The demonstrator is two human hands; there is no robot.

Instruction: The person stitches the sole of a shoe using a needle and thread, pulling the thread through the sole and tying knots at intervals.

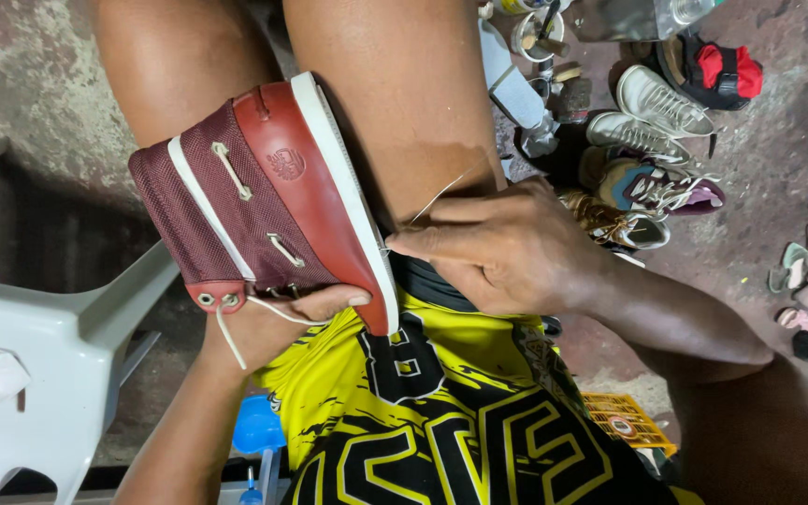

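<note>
Left hand clamped under shoe, right hand pinching thread at sole; risks snapping if overpulled.

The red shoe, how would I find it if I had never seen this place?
Look at the person's bare knees in the upper middle. Wedged between them, held from below by the left hand, is the dark red shoe with mesh sides, white laces and a white sole. The other shoes lie in a pile on the floor at the upper right.
</note>
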